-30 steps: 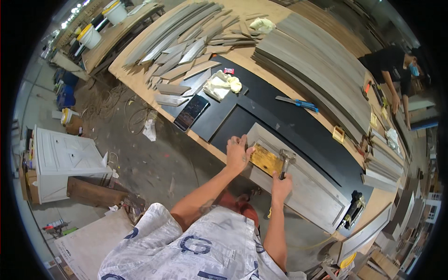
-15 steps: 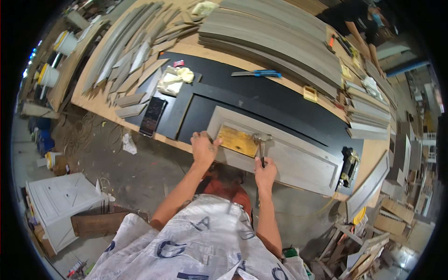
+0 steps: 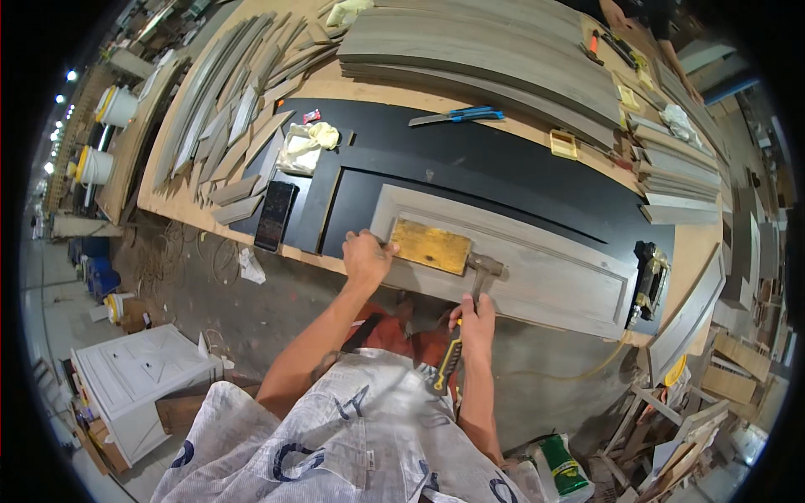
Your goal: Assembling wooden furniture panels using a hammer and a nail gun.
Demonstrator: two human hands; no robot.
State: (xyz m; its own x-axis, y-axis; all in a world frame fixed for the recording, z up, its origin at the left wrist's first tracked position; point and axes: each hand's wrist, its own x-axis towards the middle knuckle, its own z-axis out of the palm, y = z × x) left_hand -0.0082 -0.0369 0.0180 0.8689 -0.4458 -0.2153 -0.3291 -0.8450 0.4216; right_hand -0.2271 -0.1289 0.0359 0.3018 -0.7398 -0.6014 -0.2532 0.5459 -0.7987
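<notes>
A grey framed panel [image 3: 553, 285] lies along the near edge of the workbench. On its left part rests a worn yellow wooden block [image 3: 432, 246]. My left hand [image 3: 366, 261] is closed on the block's left end, thumb along its edge. My right hand [image 3: 477, 323] is wrapped round the handle of a hammer [image 3: 485, 267], whose black-and-yellow grip hangs down below the fist. The hammer's head is at the right end of the block, over the panel; whether it touches the block I cannot tell.
A black panel [image 3: 470, 172] lies beneath, bearing a blue-handled saw [image 3: 457, 116] and a phone [image 3: 275, 216]. Stacked grey boards [image 3: 478, 54] and loose strips [image 3: 222, 126] cover the far side. A black tool [image 3: 647, 281] stands right. Another person's arm [image 3: 616, 15] shows at top right.
The hammer's head has come down and right, from above the block's right end to beside it. My right hand has lowered slightly. My left hand stays at the block; the view has shifted.
</notes>
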